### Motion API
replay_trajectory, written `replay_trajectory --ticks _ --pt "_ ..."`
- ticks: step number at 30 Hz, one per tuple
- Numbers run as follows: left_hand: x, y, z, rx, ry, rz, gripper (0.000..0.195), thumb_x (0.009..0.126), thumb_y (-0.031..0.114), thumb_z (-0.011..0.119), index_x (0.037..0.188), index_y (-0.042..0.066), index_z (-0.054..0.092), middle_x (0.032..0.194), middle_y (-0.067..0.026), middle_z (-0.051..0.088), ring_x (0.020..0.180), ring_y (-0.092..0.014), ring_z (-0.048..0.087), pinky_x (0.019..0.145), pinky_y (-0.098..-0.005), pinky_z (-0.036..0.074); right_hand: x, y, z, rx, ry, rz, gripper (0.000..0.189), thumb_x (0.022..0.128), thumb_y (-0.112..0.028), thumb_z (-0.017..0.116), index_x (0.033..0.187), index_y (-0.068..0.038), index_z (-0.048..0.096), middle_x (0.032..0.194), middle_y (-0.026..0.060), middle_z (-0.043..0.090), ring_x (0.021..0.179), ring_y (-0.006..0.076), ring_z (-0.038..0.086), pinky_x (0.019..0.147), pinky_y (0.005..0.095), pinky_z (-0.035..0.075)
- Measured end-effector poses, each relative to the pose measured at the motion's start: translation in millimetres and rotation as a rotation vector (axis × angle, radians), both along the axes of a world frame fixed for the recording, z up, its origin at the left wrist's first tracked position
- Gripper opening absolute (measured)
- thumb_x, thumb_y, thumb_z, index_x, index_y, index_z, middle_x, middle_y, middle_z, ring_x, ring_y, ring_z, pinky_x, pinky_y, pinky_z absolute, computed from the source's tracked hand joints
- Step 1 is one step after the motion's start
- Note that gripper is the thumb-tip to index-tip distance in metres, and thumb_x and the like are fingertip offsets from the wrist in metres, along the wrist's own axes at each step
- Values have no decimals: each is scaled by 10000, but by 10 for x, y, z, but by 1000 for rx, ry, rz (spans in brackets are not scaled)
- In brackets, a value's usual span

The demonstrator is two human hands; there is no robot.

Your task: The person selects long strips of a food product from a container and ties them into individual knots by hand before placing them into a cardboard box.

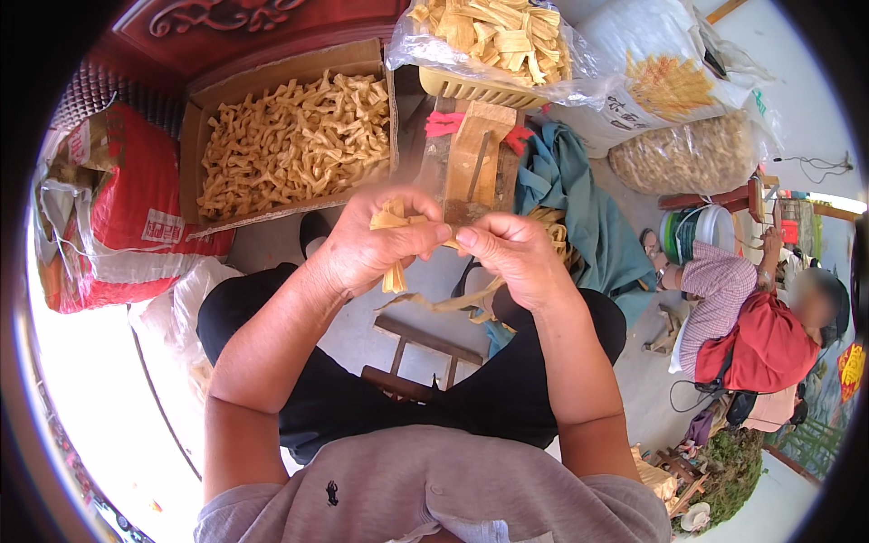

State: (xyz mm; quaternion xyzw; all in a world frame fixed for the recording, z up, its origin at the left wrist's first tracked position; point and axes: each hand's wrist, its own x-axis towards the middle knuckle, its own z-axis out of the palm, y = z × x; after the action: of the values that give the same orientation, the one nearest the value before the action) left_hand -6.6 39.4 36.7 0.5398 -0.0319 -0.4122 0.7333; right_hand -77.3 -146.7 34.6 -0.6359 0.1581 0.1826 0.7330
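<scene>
My left hand [387, 237] holds a folded bundle of flat, tan, dried plant strips [394, 271], whose ends stick out above and below the fingers. Thumb and forefinger of my right hand [516, 251] pinch a thin strip at the bundle's side, and the fingertips of both hands almost meet. A long loose strip [455, 302] hangs below my right hand. Just beyond the hands stands a wooden block with a slot [478, 149], with pink cloth [445, 123] tied beside it. The exact fold or knot between my fingertips is too small to tell.
A cardboard box [285, 75] of knotted tan pieces stands at the upper left. A yellow plastic basket [475, 88] holds wider pieces. Teal cloth [584, 197] drapes at the right, near large sacks [652, 81]. A seated person in red [760, 339] is at far right. A wooden stool [428, 346] lies between my legs.
</scene>
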Motion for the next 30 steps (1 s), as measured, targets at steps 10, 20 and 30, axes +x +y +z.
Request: replay_trajectory --ticks 10,20,30 --pt "208 -442 -555 294 -413 153 173 864 186 640 962 43 640 765 -11 592 673 -59 500 594 -200 412 296 -214 -231 -1082 -263 -179 273 796 -336 684 837 -100 554 691 122 631 656 355 599 582 439 442" --pt "-62 -255 -302 295 -723 100 272 912 64 502 1165 -5 575 1102 -100 618 992 -163 584 879 -288 454 84 8 -168 -1032 -787 -138 130 843 -83 578 955 -90 512 665 91 599 583 284 604 516 375 465" --pt "-249 -77 98 -108 13 -826 262 834 276 683 873 16 681 658 2 619 559 -85 504 576 -250 444 39 -76 94 -686 -865 -144 54 849 -53 603 861 -3 620 607 70 582 472 157 548 456 271 422"
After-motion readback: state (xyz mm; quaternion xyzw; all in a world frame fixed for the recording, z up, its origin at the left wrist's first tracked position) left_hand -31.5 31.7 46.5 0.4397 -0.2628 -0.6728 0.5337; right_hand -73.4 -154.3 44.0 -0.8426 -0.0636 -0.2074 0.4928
